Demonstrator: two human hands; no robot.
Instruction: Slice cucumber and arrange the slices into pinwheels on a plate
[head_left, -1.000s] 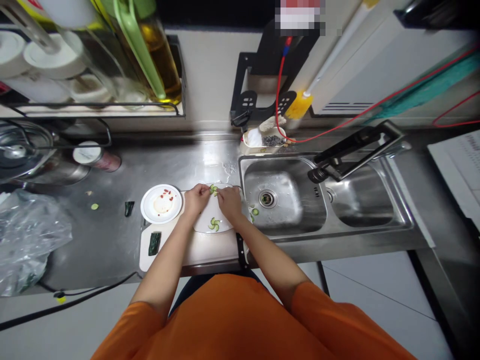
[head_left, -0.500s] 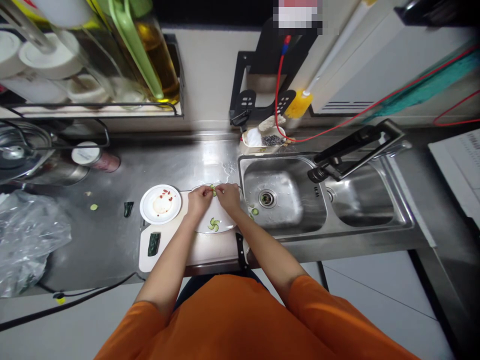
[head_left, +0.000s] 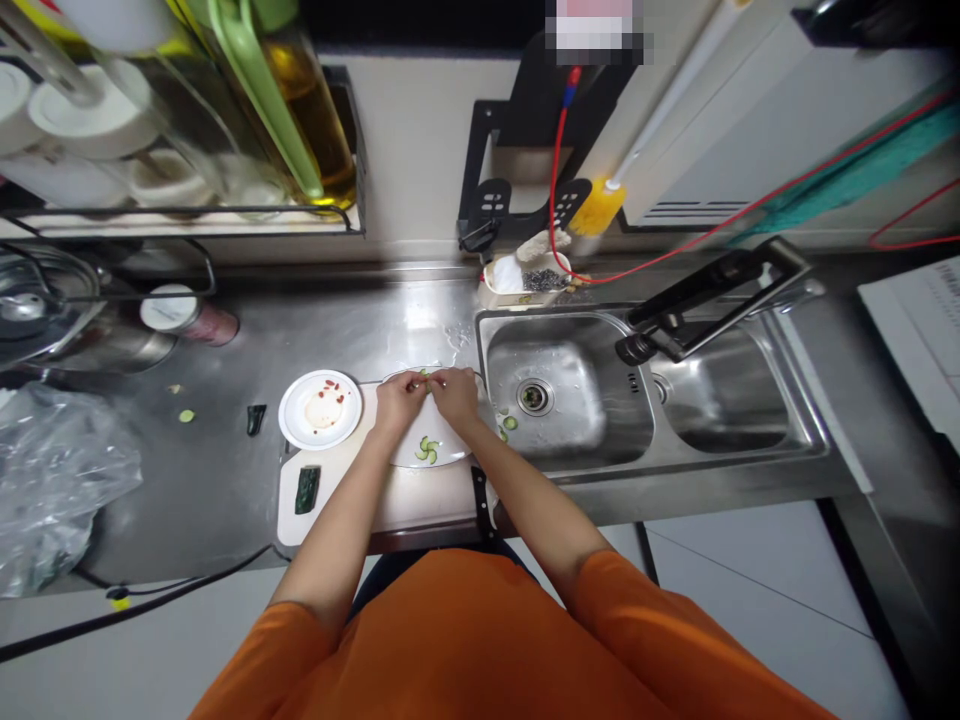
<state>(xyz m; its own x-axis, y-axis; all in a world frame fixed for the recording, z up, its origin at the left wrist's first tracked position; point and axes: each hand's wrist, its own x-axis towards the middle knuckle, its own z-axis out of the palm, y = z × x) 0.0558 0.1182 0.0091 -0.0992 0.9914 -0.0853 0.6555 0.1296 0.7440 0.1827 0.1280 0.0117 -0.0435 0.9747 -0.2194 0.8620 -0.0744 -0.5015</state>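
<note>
Two hands of yours are right up close together over the far side of the big white plate (head_left: 442, 425), fingertips nearly meeting. Your left hand (head_left: 397, 402) has its fingers bunched up narrow, and your right hand (head_left: 454, 398) comes in from the other side with its fingers drawn in about the same way. Can't tell if either one is actually pinching anything, since the fingertips hide most of the little green bits (head_left: 424, 373) under them.

Closer to you on that same plate, you've got thin cucumber slices (head_left: 427, 450) fanned out like a pinwheel, nothing touching them but the plate. The plate sits on your cutting board (head_left: 420, 505), and the black knife handle (head_left: 481, 500) lies at the board's right end, near your right forearm.

To your left, a small plate (head_left: 292, 410) with some red bits (head_left: 332, 388) sits at the back corner of the board, and a dark green cucumber chunk (head_left: 307, 489) lies on the board just in front of it. Past that, on the metal counter (head_left: 202, 490), there's a cucumber end (head_left: 256, 419), then a loose round slice (head_left: 187, 415), then a crumpled plastic bag (head_left: 67, 490). On your right, a few cucumber scraps (head_left: 510, 423) are by the sink's (head_left: 637, 455) left side.
</note>
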